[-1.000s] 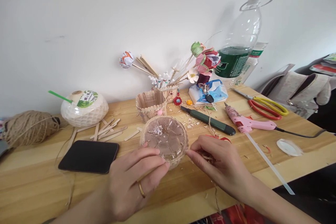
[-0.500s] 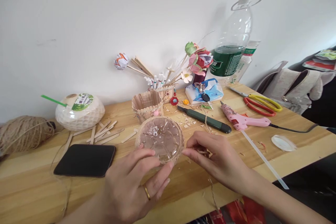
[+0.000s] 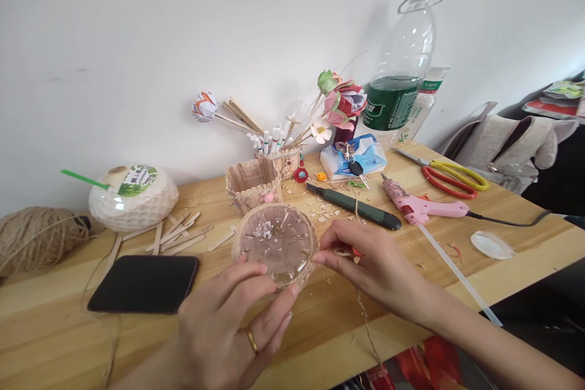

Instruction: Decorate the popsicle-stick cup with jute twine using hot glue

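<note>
My left hand (image 3: 231, 323), with a gold ring on one finger, grips the near side of a clear plastic bowl (image 3: 274, 242) whose outside is wrapped in jute twine. It holds the bowl tilted, the open side facing me, just above the wooden table (image 3: 55, 335). My right hand (image 3: 365, 262) pinches a strand of jute twine (image 3: 365, 317) against the bowl's right rim; the strand trails down past the table's front edge.
A black phone (image 3: 144, 283) lies left of the bowl, with craft sticks (image 3: 178, 234), a coconut drink (image 3: 132, 195) and a twine ball (image 3: 39, 237) behind. A stick cup (image 3: 253, 183), dark utility knife (image 3: 354, 206), pink glue gun (image 3: 418, 207), scissors (image 3: 450, 173), tissue pack (image 3: 354, 158), big bottle (image 3: 402, 88) and plastic lid (image 3: 491, 245) fill the right.
The bowl and both hands shifted slightly left and up in view. My right fingers moved closer against the bowl's right rim with the twine.
</note>
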`<state>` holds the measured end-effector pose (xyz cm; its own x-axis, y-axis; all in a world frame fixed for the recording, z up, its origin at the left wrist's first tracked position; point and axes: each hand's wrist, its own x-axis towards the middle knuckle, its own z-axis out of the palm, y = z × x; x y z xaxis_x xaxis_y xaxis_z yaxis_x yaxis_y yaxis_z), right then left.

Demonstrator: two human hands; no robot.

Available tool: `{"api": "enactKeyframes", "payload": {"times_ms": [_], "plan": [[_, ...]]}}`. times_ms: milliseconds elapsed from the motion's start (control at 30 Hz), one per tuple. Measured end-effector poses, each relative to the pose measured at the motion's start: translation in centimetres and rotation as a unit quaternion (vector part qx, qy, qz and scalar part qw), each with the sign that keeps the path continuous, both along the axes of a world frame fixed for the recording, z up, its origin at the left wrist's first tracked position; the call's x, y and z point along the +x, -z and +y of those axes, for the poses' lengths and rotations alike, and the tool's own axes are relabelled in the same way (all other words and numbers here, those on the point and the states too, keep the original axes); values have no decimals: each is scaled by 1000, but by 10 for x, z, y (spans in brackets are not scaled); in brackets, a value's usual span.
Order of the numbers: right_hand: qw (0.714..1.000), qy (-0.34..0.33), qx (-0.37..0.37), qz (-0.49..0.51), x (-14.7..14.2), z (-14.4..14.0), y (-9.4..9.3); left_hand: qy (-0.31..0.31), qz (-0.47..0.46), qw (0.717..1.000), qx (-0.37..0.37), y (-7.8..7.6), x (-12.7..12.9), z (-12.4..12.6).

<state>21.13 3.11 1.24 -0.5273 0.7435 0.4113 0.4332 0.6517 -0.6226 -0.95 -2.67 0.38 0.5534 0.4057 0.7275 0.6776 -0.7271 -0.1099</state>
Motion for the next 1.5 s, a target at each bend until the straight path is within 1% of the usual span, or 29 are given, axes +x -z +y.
{"api": "enactKeyframes", "payload": {"times_ms": [133,233,367,467,567,633,700,733,800,867,933,967,1000,1033,1067,1133,1167,1233,1333,1400,1467,1500], "plan": [[999,23,-22,-3,0,4,0,6,-5,1000,-21,5,-3,0],[999,34,-25,18,0,7,2,21,-12,998,-56,10,-10,0],[999,-11,-22,48,0,13,1,49,-31,994,-92,13,-19,1],[996,-54,-59,39,-1,16,-1,66,-36,991,-107,13,-22,0],[989,-86,-102,62,-3,18,-2,65,-38,991,-109,11,-23,0],[985,-90,-117,87,-4,19,-1,66,-32,991,-108,8,-25,2],[984,-89,-116,101,-6,20,1,85,-23,989,-116,5,-28,4],[984,-90,-115,104,-7,20,1,91,-31,987,-128,4,-30,4],[984,-90,-114,104,-8,19,3,83,-83,979,-166,5,-34,4],[985,-83,-112,99,-9,18,5,49,-155,965,-207,11,-37,4],[989,-65,-101,89,-11,16,7,9,-208,946,-248,22,-36,3],[990,-56,-94,85,-13,15,9,-23,-232,930,-284,29,-34,4],[991,-48,-89,83,-14,13,10,-46,-273,904,-325,35,-31,4],[992,-43,-85,84,-16,11,12,-50,-301,876,-374,41,-27,6],[992,-40,-84,85,-19,10,13,-40,-321,846,-424,45,-22,7],[992,-35,-88,89,-24,6,15,-6,-361,805,-470,49,-15,11],[991,-30,-91,93,-26,4,15,6,-378,792,-480,48,-12,13],[988,-22,-106,114,-28,1,14,27,-396,780,-483,42,-11,15],[974,-31,-159,157,-29,-2,11,25,-399,778,-485,28,-14,14],[967,-41,-189,167,-28,-3,7,18,-399,774,-491,18,-18,10],[968,-41,-191,157,-26,-4,5,23,-404,762,-505,10,-20,7],[972,-35,-179,148,-25,-4,4,30,-409,753,-514,6,-21,6]]}}
